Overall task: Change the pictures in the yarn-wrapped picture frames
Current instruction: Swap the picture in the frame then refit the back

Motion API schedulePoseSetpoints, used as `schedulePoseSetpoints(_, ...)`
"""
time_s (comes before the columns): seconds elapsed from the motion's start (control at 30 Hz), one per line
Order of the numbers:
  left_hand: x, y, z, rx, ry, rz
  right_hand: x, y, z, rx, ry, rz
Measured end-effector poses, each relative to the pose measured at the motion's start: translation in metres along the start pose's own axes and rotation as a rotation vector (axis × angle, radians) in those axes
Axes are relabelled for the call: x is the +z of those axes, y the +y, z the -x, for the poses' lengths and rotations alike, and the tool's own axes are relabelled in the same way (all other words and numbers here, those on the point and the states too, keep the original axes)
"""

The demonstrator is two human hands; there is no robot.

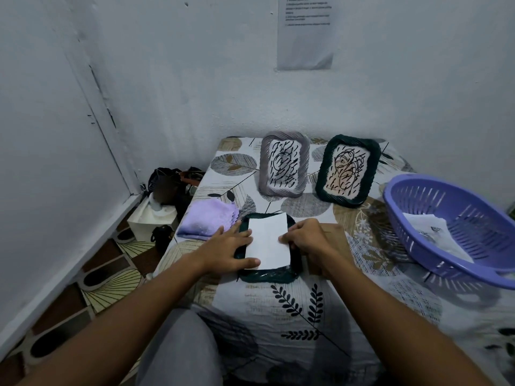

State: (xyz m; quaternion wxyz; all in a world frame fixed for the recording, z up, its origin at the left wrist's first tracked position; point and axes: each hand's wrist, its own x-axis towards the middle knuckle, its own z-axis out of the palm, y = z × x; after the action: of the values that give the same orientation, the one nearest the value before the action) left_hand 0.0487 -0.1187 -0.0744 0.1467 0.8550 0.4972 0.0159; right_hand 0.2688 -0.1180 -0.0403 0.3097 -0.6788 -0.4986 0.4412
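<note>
A dark green yarn-wrapped frame (pixel 267 275) lies flat, face down, on the table in front of me. A white paper (pixel 269 240) lies over its back. My left hand (pixel 228 247) presses flat on the frame's left edge and the paper, fingers spread. My right hand (pixel 305 239) pinches the paper's right edge with curled fingers. Two more frames stand upright at the back: a grey one (pixel 284 164) and a dark green one (pixel 348 169), each holding a scribbled drawing.
A purple slotted basket (pixel 451 218) with papers inside sits at the right. A folded lilac cloth (pixel 209 218) lies left of the flat frame. A brown board (pixel 334 232) shows under my right hand. Bags and a white box sit on the floor at the left.
</note>
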Motion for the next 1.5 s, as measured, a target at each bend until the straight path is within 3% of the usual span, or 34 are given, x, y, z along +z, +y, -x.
schedulePoseSetpoints(0.37, -0.006, 0.008, 0.002, -0.049, -0.022, 0.011, -0.001, 0.002, -0.007, -0.073, 0.055, 0.212)
schedulePoseSetpoints(0.43, -0.009, 0.01, 0.003, -0.045, 0.039, 0.028, -0.002, 0.002, -0.005, -0.055, 0.032, 0.171)
schedulePoseSetpoints(0.5, -0.012, 0.014, 0.002, -0.053, 0.212, 0.093, -0.008, 0.002, -0.004, -0.031, -0.002, 0.078)
schedulePoseSetpoints(0.63, -0.027, 0.037, -0.009, -0.199, 0.483, 0.386, -0.03, -0.001, -0.003, 0.057, -0.062, -0.113)
schedulePoseSetpoints(0.77, -0.039, 0.069, -0.028, -0.375, 0.382, 1.053, -0.056, -0.003, -0.002, 0.117, -0.048, -0.102)
schedulePoseSetpoints(0.83, -0.042, 0.083, -0.039, -0.377, 0.383, 1.137, -0.074, -0.004, 0.007, 0.086, -0.03, -0.12)
schedulePoseSetpoints(0.9, -0.043, 0.1, -0.052, -0.351, 0.386, 1.148, -0.097, -0.005, 0.018, -0.056, 0.062, -0.071)
schedulePoseSetpoints(0.97, -0.042, 0.114, -0.065, -0.33, 0.374, 1.153, -0.123, -0.004, 0.026, -0.242, 0.307, 0.182)
schedulePoseSetpoints(1.03, -0.039, 0.132, -0.08, -0.31, 0.355, 1.138, -0.153, 0.002, 0.029, -0.282, 0.55, 0.535)
schedulePoseSetpoints(1.07, -0.035, 0.14, -0.087, -0.308, 0.342, 1.121, -0.168, 0.01, 0.028, -0.244, 0.575, 0.65)
schedulePoseSetpoints(1.13, -0.028, 0.156, -0.1, -0.308, 0.324, 1.085, -0.191, 0.026, 0.026, -0.13, 0.453, 0.728)
schedulePoseSetpoints(1.23, -0.011, 0.178, -0.119, -0.316, 0.294, 1.002, -0.206, 0.042, 0.024, -0.051, 0.273, 0.582)
schedulePoseSetpoints(1.5, 0.018, 0.223, -0.15, -0.346, 0.227, 0.987, -0.229, 0.033, 0.022, -0.111, 0.267, 0.456)
